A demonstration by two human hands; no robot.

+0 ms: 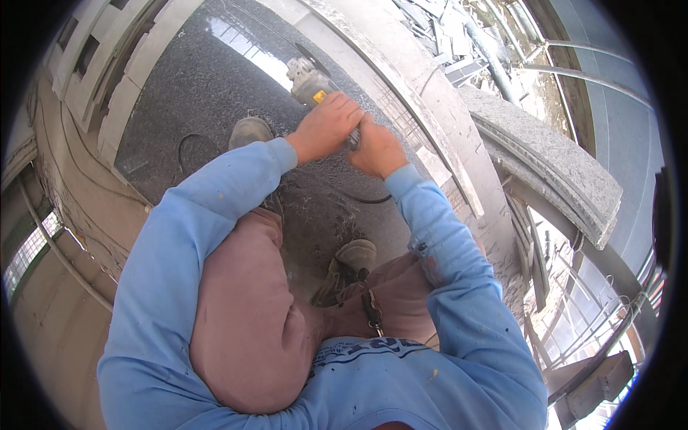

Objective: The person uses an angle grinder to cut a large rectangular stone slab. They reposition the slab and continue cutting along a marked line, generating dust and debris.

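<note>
An angle grinder [307, 80] with a dark disc and a yellow part lies over a dark, speckled polished stone slab [162, 93], near its upper right. My left hand [324, 125] is closed on the grinder's body. Just right of it, my right hand [380, 147] is closed on the rear of the grinder. A black cord [365, 197] runs across the slab beneath my hands. My shoes [251, 131] and bent legs in pink trousers [244, 301] rest on or beside the slab. Whether the disc touches the stone I cannot tell.
A pale stone strip [430, 136] runs along the slab's right side. Stacked stone slabs [548, 161], metal bars [580, 50] and rubble [437, 36] are at the right and upper right. Pale pierced boards [86, 72] and loose cables [68, 136] are at the left.
</note>
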